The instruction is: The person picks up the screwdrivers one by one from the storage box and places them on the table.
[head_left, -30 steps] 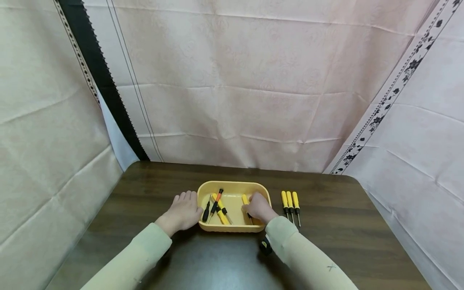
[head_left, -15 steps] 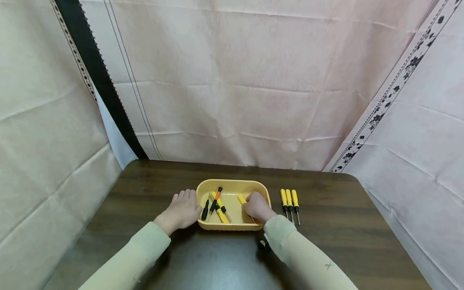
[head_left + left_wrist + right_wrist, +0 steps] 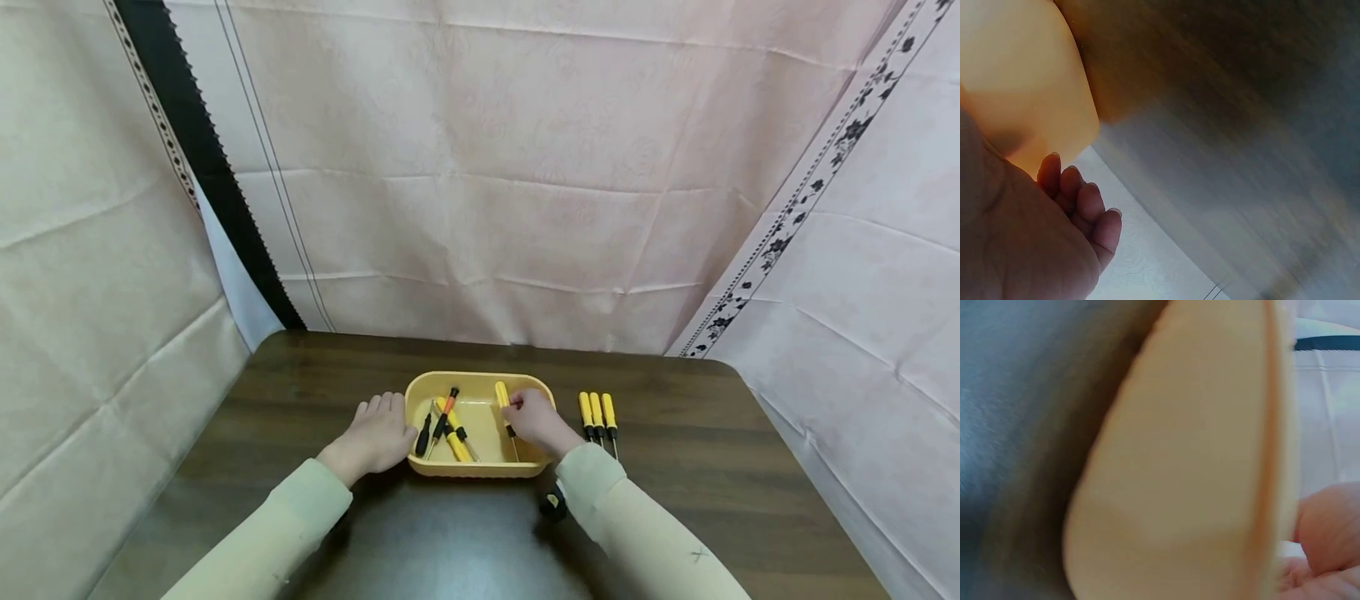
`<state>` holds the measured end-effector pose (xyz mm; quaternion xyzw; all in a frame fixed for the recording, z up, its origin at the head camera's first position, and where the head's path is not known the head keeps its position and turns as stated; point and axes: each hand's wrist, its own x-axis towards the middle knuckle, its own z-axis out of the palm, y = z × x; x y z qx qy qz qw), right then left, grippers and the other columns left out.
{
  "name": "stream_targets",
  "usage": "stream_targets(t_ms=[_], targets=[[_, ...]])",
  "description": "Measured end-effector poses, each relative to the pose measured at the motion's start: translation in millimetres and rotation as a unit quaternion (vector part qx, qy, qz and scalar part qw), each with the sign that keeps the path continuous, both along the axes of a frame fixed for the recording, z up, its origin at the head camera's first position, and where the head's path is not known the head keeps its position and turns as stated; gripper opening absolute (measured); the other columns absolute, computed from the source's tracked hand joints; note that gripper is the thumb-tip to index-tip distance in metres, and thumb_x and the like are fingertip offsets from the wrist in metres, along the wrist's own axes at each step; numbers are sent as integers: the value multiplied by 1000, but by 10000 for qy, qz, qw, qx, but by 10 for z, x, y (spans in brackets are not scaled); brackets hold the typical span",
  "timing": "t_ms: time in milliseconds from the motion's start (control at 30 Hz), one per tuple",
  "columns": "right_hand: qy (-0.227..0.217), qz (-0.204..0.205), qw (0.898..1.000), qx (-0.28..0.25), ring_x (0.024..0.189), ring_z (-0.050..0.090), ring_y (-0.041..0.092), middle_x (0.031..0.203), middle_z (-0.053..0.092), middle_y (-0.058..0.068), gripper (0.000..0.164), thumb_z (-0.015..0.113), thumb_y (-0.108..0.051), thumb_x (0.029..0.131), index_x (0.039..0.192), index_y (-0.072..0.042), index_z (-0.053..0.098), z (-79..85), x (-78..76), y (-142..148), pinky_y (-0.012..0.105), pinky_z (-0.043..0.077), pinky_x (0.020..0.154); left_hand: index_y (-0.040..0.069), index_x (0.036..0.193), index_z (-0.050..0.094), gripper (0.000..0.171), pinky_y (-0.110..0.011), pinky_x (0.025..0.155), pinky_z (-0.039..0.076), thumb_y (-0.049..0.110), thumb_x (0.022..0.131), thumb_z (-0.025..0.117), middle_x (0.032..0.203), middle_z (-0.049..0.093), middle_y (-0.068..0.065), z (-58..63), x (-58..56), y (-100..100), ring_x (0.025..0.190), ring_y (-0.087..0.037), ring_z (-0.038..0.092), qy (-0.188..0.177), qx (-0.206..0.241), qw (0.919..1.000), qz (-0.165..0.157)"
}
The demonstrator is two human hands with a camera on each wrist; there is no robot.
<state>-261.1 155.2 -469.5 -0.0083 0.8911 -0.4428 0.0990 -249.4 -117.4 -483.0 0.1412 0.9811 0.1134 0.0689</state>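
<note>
My right hand (image 3: 538, 419) reaches over the right end of a yellow plastic tray (image 3: 480, 470) and pinches a screwdriver (image 3: 502, 394) at its yellow-and-black handle; the handle points away and the shaft towards the near wall. In the right wrist view the tray's outer wall (image 3: 1172, 456) fills the middle, with part of the right hand (image 3: 1332, 534) behind its rim. My left hand (image 3: 377, 435) lies against the tray's left end, fingers extended forward. In the left wrist view the left hand's fingers (image 3: 1090, 201) show beside the tray wall (image 3: 1029, 81).
At the tray's left lie several screwdrivers, among them a black one (image 3: 423, 435), an orange-and-black one (image 3: 448, 407) and yellow-handled ones (image 3: 456, 447). Three yellow-handled screwdrivers (image 3: 596, 410) lie in a row on the dark wooden table (image 3: 697, 467), right of the tray. Cloth (image 3: 480, 208) hangs behind.
The screwdriver at my right hand first tilted to the left, then swung straighter, its handle now farther back. The right hand has shifted slightly. The left hand holds its place at the tray.
</note>
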Motion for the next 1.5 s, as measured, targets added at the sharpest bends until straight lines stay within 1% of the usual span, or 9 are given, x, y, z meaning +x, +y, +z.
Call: stream_targets(t_ms=[100,200,233,400,533,833,1167,1367,1500], targets=[[-23,-25,9992,-393,65,51,15,77,52,3,12,58,-14,96,90,-4,58,112,-1,80,29,46,57,-2,122,43,45,-44,82,32,34,95,44,103,44,-10,-1,4,-6,92,-26,39,-17,97,9999,-18],[-114,-159,9959,-886,87,59,22,101,59,11,23,59,-15,96,114,0,58,217,-3,204,35,53,71,-1,121,43,44,-43,82,31,34,95,43,102,44,-9,2,11,-3,91,-25,38,-71,126,9999,-22],[-159,-203,9942,-1049,92,60,24,106,59,14,27,59,-15,96,117,1,58,245,-7,253,37,53,75,-1,121,43,44,-43,82,31,34,95,43,102,43,-9,0,10,-2,91,-25,38,-86,126,9999,-21],[-187,-357,9887,-1444,99,60,28,117,55,23,32,58,-13,97,123,4,54,320,-30,530,38,53,79,0,123,42,44,-43,82,31,34,96,43,103,43,-9,1,0,-1,91,-24,37,-16,138,9999,-42],[-178,-403,9878,-1496,100,59,27,119,54,23,36,56,-13,97,126,7,51,324,-30,747,41,52,82,0,123,42,44,-42,82,31,35,96,43,105,43,-9,0,-3,-8,91,-24,37,-45,98,9999,-22],[-399,-595,9814,-1780,121,49,31,134,44,22,51,56,-21,99,138,7,39,351,-22,1214,42,45,94,0,123,42,45,-43,82,31,36,96,43,103,44,-9,25,-13,-9,92,-25,38,-21,117,9999,-8],[-467,-854,9850,-1425,121,49,36,136,44,30,52,55,-20,99,136,13,40,190,11,1617,44,43,96,0,122,43,44,-43,82,31,34,95,43,103,44,-9,16,-5,0,92,-25,38,-23,113,9999,-8],[-479,-1032,9898,-852,110,57,32,127,50,27,46,55,-20,99,130,12,47,89,36,1769,44,47,92,0,123,43,44,-43,82,32,34,95,43,103,44,-8,22,-15,-4,92,-24,39,-89,123,9999,19],[-605,-1208,9891,-582,106,60,33,125,52,28,42,56,-18,98,127,12,50,29,55,1841,47,46,91,0,123,43,44,-43,82,32,35,95,44,103,44,-8,26,-10,-5,91,-24,38,-107,130,9999,22]])
